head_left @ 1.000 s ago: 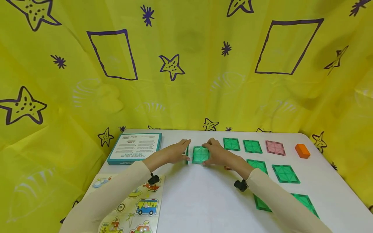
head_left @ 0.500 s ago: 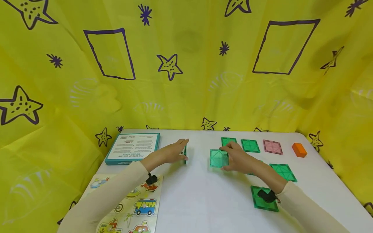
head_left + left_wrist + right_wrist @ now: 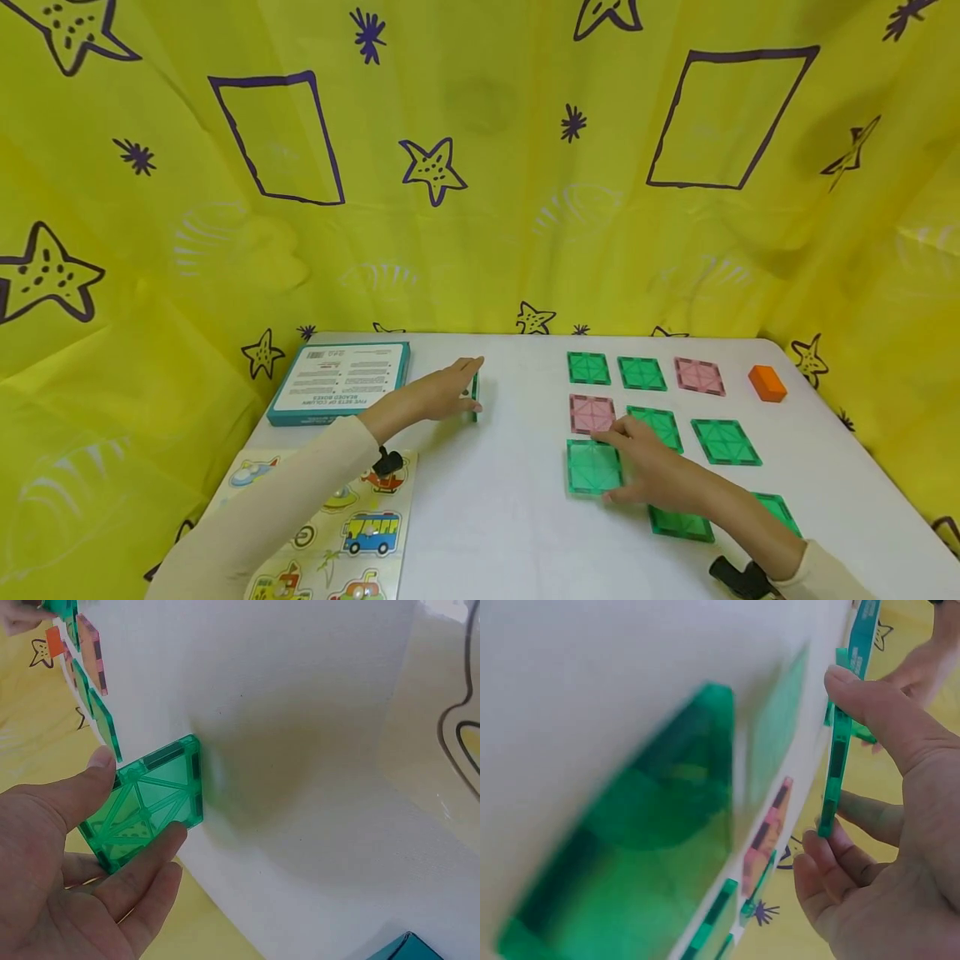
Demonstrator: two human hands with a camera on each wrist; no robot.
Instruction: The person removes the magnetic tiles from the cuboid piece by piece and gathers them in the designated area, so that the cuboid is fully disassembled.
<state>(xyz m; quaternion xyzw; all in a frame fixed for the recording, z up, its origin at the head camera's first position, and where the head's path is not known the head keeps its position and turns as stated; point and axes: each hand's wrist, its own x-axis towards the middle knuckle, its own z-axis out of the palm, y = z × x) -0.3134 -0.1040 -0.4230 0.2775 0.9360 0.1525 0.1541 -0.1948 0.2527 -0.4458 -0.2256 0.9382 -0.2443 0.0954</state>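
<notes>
My left hand [image 3: 438,396] holds a green see-through magnetic tile [image 3: 150,799] on edge on the white table, thumb at one edge and fingers at the opposite side. In the head view that tile shows only as a thin upright strip. My right hand [image 3: 660,471] pinches another green magnetic tile [image 3: 591,467] between thumb and fingers, just in front of a pink tile [image 3: 592,413]. The right wrist view shows this second tile [image 3: 837,769] edge-on, apart from the tabletop. Under and beside the right hand lie more green tiles [image 3: 678,523], partly covered by it.
Green tiles [image 3: 725,442] and another pink tile [image 3: 699,377] lie flat in loose rows at right, with an orange block [image 3: 767,383] beyond. At left are a teal-edged box [image 3: 341,379] and a vehicle puzzle board [image 3: 397,517]. A yellow patterned curtain [image 3: 480,275] hangs behind the table.
The right hand has carried its tile away from the left hand's tile, rightward and toward me. A pink tile behind it is now uncovered. The left hand keeps its hold in place.
</notes>
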